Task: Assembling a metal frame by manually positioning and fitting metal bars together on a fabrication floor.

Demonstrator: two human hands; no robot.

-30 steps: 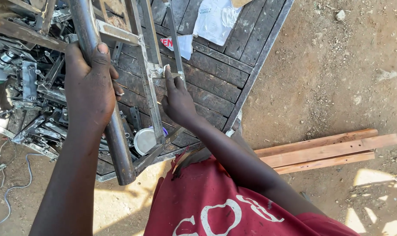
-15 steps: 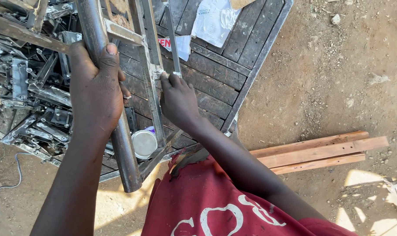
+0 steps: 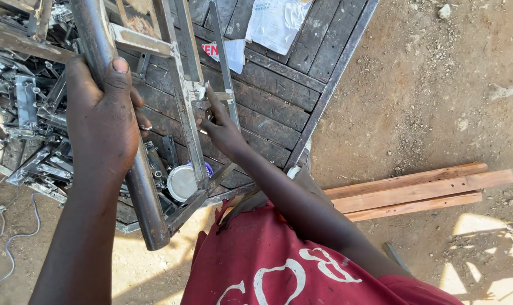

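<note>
**Two hands on a welded steel frame**

Left hand (image 3: 101, 121) is wrapped tight round the thick grey steel tube (image 3: 140, 192) of the welded frame; right hand (image 3: 222, 127) pinches at a joint on the thin flat bar (image 3: 225, 73). The frame hangs over a dark, ridged metal worktable (image 3: 279, 107). Around it lie sandy ground (image 3: 426, 85) and pale wooden planks (image 3: 414, 192), with jumbled steel offcuts (image 3: 24, 113) to the left.

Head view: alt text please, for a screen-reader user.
Seen from above, the left hand grips a round steel tube of a welded metal frame, while the right hand touches a joint on it. Below lie a dark metal table, scrap and wood planks.
</note>
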